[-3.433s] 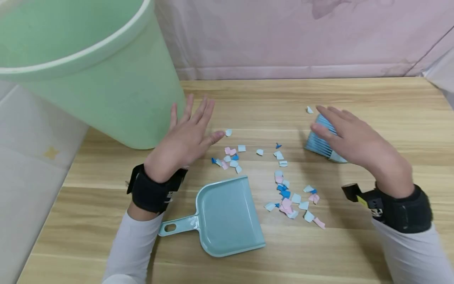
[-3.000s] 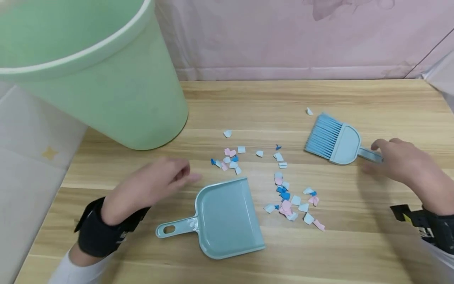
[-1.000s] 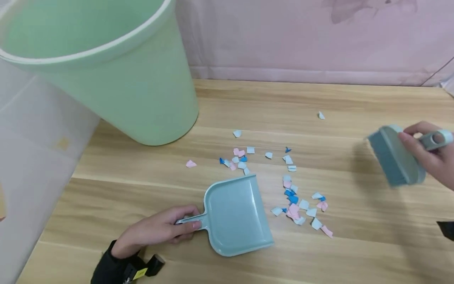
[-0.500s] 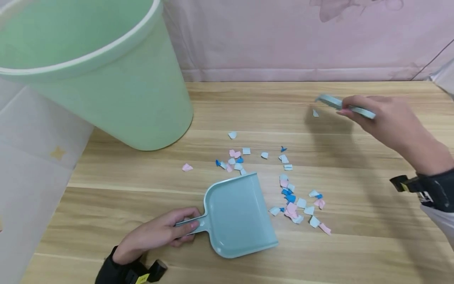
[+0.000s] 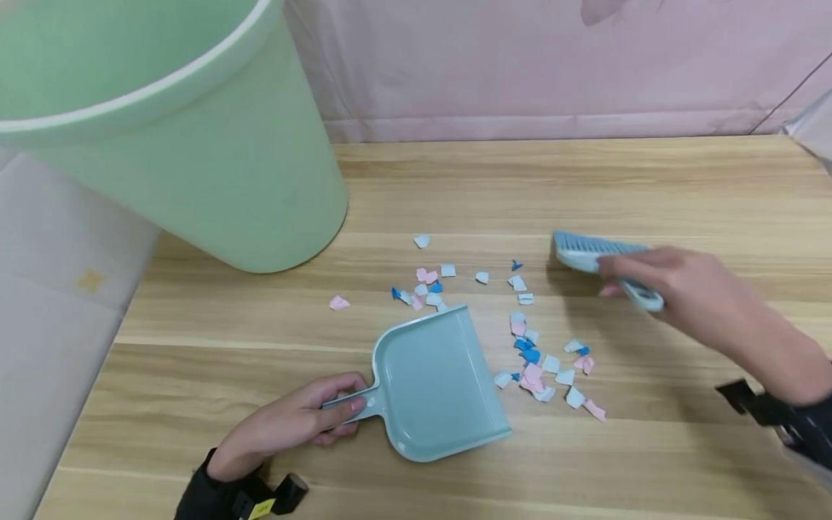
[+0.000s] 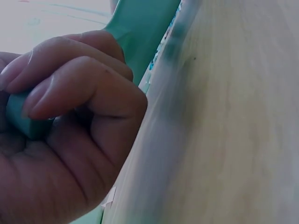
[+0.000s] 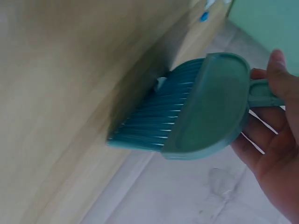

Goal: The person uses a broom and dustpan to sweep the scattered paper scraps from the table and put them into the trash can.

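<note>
A pale teal dustpan (image 5: 434,383) lies flat on the wooden table (image 5: 650,188). My left hand (image 5: 305,422) grips its handle (image 6: 140,32) at the near left. My right hand (image 5: 676,289) holds a small teal hand brush (image 5: 591,254) by the handle, bristles (image 7: 154,116) down on the table, right of the scraps. Blue, pink and white paper scraps (image 5: 539,365) lie scattered between brush and dustpan, with another cluster (image 5: 429,285) just beyond the pan's mouth. One white scrap (image 7: 161,83) sits against the bristles.
A large pale green bin (image 5: 195,137) stands at the back left of the table. A single pink scrap (image 5: 338,302) lies apart to the left. A pink cloth wall (image 5: 552,65) runs along the table's far edge.
My right hand has brought the brush down from the air at the far right onto the table, nearer the scraps. My left hand keeps its grip on the dustpan handle.
</note>
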